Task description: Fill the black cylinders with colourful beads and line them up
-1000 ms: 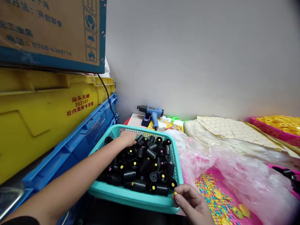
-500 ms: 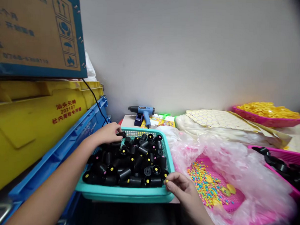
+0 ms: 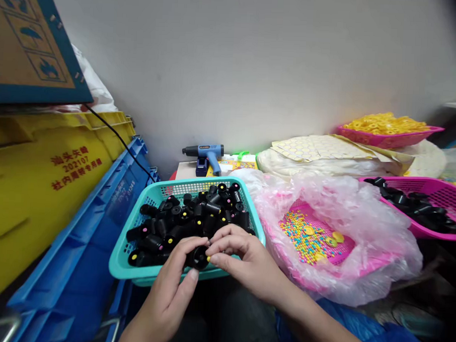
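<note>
My left hand [image 3: 170, 274] is shut around a black plastic cylinder [image 3: 198, 258], holding it just above the front rim of a teal mesh basket [image 3: 133, 270]. My right hand [image 3: 243, 257] comes in from the right, and its fingertips pinch a small yellow bead [image 3: 208, 259] against the cylinder's end. The hands hide part of that end. Behind them, a heap of similar black cylinders [image 3: 195, 220] fills the basket, many with yellow or pink dots on their ends.
To the right, a pink tray of coloured beads [image 3: 304, 235] lies in a clear-pink plastic bag. A pink basket [image 3: 442, 193] holds black cylinders, and a pink tray holds yellow rings [image 3: 384, 125]. A blue heat gun [image 3: 204, 152] stands behind. Yellow and blue crates [image 3: 49, 183] stack at left.
My left hand has moved from the basket's far side to its front with a black cylinder. My right hand has moved left, bringing its yellow bead to the cylinder. The view has turned right.
</note>
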Available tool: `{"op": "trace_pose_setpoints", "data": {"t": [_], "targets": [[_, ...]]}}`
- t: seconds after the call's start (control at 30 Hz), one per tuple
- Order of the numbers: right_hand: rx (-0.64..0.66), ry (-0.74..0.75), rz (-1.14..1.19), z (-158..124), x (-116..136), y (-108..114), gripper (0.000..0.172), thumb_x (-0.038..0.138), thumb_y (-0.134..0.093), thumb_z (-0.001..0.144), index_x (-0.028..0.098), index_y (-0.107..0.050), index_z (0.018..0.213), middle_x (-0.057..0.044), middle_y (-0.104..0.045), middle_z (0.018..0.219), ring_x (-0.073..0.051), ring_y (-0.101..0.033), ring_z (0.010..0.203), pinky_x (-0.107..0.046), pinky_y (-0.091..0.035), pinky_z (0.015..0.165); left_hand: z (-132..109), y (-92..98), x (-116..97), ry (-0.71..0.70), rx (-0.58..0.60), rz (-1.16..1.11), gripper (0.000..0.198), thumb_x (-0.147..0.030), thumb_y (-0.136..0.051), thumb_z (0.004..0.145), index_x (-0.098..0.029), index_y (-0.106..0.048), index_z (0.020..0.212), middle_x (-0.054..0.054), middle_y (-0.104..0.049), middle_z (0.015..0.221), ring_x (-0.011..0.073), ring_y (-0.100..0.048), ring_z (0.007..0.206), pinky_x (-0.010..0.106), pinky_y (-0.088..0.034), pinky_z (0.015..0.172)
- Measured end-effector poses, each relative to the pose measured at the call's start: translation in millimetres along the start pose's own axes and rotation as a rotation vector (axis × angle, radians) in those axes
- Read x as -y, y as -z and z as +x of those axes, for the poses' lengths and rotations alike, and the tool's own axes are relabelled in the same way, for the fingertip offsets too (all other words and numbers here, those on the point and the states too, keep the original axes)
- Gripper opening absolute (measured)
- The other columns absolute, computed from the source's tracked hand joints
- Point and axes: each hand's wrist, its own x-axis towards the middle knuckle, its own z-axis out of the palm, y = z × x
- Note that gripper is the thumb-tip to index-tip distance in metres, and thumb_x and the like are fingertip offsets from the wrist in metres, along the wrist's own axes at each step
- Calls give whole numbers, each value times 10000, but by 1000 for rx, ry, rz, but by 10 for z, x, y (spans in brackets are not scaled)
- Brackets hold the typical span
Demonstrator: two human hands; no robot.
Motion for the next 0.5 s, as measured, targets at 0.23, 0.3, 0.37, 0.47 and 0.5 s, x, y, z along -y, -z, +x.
{"op": "trace_pose_setpoints", "data": {"t": [0.23, 0.3, 0.37, 0.47, 0.5], "targets": [[20, -41, 71, -27, -145, -78, 74, 293, -744, 753, 224, -748, 777, -4, -580, 908, -135, -563, 825, -267, -437, 713, -102, -74, -19, -17, 21, 23, 342, -328, -352, 968, -316, -407, 1305, 79, -494, 1333, 255, -503, 1225, 401, -460, 1004], [30, -60, 119, -26, -156, -112, 110, 297, -752, 746, 205, -706, 785, 7, -557, 886, -123, -545, 805, -255, -422, 705, -97, -76, -46, -46, 21, 51, 326, -307, -372, 963, -319, -394, 1288, 78, -492, 1298, 242, -507, 1200, 387, -461, 996], [44, -90, 208, -23, -161, -151, 198, 304, -767, 733, 200, -623, 822, 28, -543, 836, -108, -523, 765, -240, -408, 690, -89, -82, -72, -82, 16, 68, 319, -281, -375, 960, -321, -386, 1277, 79, -499, 1245, 233, -516, 1168, 375, -467, 982], [134, -160, 418, -5, -167, -214, 393, 354, -808, 676, 211, -476, 831, 69, -508, 745, -75, -458, 647, -205, -372, 609, -79, -110, -95, -124, 25, 29, 318, -264, -361, 957, -312, -387, 1270, 85, -502, 1190, 233, -538, 1110, 368, -491, 938], [160, -173, 477, 4, -172, -233, 446, 376, -821, 652, 215, -438, 814, 81, -487, 721, -63, -426, 610, -191, -350, 574, -78, -124, -96, -129, 25, 4, 313, -263, -357, 957, -310, -392, 1265, 84, -502, 1180, 233, -541, 1095, 365, -496, 924]]}}
